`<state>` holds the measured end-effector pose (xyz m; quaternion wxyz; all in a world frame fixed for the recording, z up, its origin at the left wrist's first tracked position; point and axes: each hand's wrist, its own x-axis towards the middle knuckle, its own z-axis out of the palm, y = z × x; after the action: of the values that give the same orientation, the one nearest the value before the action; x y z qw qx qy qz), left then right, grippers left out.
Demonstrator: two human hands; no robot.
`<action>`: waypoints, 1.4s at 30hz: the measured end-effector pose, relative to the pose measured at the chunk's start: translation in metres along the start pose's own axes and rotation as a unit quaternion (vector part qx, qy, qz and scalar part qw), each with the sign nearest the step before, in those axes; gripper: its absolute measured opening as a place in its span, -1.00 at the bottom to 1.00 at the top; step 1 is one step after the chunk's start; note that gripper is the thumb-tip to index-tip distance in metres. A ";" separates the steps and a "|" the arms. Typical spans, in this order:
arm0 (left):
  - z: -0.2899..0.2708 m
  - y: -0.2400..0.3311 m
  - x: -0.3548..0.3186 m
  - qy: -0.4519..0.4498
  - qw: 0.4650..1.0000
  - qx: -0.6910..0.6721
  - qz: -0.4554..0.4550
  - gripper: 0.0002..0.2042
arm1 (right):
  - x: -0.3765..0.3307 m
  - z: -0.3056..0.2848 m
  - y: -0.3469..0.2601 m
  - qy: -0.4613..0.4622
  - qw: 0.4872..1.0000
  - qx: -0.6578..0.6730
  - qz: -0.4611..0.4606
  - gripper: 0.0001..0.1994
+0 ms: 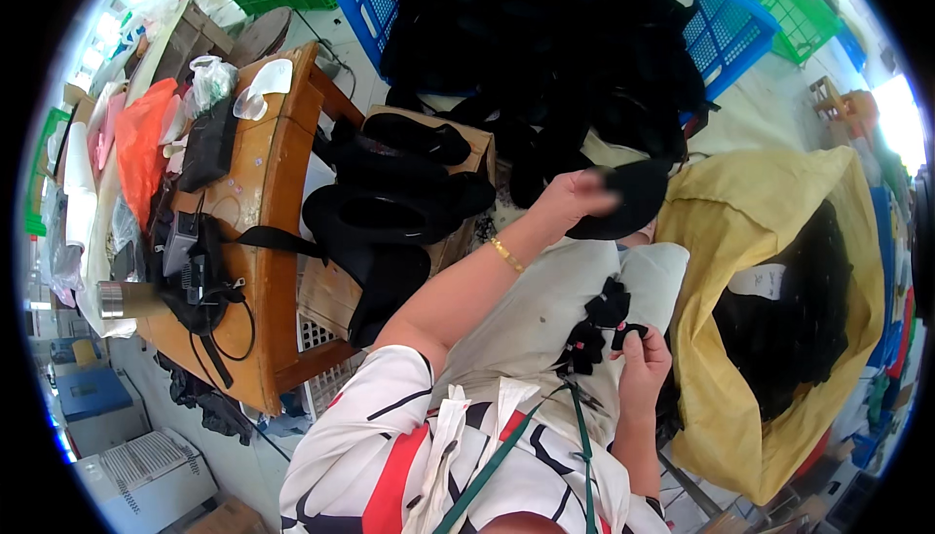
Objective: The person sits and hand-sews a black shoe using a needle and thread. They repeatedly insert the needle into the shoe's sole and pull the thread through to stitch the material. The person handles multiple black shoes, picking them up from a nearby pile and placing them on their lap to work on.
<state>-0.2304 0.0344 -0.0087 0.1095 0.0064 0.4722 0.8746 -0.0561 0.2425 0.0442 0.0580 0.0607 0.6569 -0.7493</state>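
My left hand (575,205) reaches forward over my lap, its fingertips blurred, and is closed on the edge of a rounded black cloth piece (638,198). Nearer to me, my right hand (645,359) pinches a small black piece (628,335) with a speck of red on it. Beside it on my pale-covered lap (506,325) lies a bunch of small black pieces (596,325), some with red spots. Several soft black shoe-like pieces (375,213) are piled on a cardboard box (326,295) to the left of my forearm.
Ahead stands a blue plastic crate (726,42) heaped with black cloth pieces. At my right is an open yellow sack (716,378) of black material. To the left, a wooden table (278,154) carries a black bag (200,286), a metal cup (127,300) and plastic bags.
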 end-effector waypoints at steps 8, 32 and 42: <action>0.051 0.036 -0.131 0.084 0.951 0.296 0.000 -0.75 | -0.007 0.009 -0.010 0.024 0.980 0.185 -0.067 -0.90; 0.070 -0.039 -0.161 0.253 0.937 -0.001 -0.239 -0.82 | -0.047 -0.072 0.034 0.148 0.981 0.111 0.054 -0.83; 0.083 -0.033 -0.163 0.210 0.964 0.002 -0.162 -0.75 | -0.004 -0.004 0.006 -0.028 0.987 -0.159 0.026 -0.86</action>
<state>-0.0558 0.0881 0.0247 0.1477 -0.2537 0.4811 0.8260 -0.0514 0.2457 0.0381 0.1048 0.0473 0.7637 -0.6352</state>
